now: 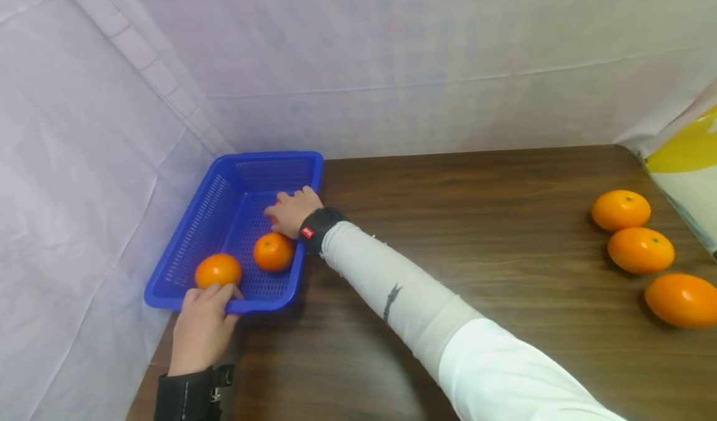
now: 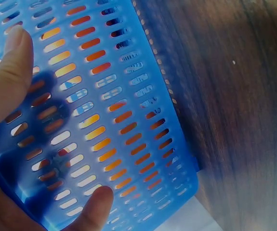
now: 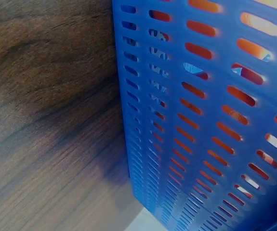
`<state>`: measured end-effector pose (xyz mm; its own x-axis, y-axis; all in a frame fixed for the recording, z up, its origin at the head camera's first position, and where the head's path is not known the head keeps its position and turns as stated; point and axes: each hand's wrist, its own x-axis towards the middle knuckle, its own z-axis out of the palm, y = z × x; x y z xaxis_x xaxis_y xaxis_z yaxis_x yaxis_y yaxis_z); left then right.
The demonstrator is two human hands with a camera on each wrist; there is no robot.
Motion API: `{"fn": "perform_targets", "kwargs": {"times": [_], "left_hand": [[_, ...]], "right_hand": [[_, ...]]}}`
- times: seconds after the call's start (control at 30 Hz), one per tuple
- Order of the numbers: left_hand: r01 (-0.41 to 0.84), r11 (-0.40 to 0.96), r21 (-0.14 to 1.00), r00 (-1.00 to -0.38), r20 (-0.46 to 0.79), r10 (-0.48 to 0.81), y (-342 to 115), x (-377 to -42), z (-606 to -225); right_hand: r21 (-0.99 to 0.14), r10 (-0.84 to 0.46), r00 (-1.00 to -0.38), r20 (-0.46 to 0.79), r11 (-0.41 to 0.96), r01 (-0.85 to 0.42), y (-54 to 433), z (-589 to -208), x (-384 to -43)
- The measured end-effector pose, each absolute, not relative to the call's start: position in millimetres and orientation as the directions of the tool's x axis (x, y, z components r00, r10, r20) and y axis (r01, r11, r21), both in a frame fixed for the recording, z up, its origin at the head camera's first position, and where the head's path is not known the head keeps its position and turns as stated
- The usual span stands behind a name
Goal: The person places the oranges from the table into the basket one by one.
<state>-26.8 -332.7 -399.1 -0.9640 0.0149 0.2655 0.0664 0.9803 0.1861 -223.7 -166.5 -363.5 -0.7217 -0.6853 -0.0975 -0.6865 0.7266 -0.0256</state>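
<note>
A blue plastic basket (image 1: 269, 156) with slotted walls stands at the table's left end. My left hand (image 1: 204, 327) grips its near rim, fingers hooked over the edge beside an orange (image 1: 218, 270) lying inside. In the left wrist view, the thumb (image 2: 19, 60) lies against the basket's outer wall. My right hand (image 1: 295, 211) reaches over the right rim, its fingers curled round another orange (image 1: 274, 220), mostly hidden beneath them. Just nearer me, a further orange (image 1: 273, 252) rests on the basket floor. The right wrist view shows only the slotted wall (image 3: 201, 101), with orange colour behind it.
Three oranges, far (image 1: 621, 210), middle (image 1: 641, 250) and near (image 1: 683, 301), lie in a row at the right of the brown wooden table (image 1: 448, 222). White cloth (image 1: 392, 66) hangs behind and to the left. Something yellow and white (image 1: 686, 147) is at the right edge.
</note>
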Motion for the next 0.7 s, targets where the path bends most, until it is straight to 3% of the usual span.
{"fn": "perform_targets", "kwargs": {"times": [0.7], "left_hand": [[0.023,0.980,0.197,-0.978,0.207,-0.018,-327.6,-25.9,-396.2]], "right_hand": [[0.011,-0.674,-0.729,-0.122,0.733,-0.680,-168.2,-374.0,-229.5]]}}
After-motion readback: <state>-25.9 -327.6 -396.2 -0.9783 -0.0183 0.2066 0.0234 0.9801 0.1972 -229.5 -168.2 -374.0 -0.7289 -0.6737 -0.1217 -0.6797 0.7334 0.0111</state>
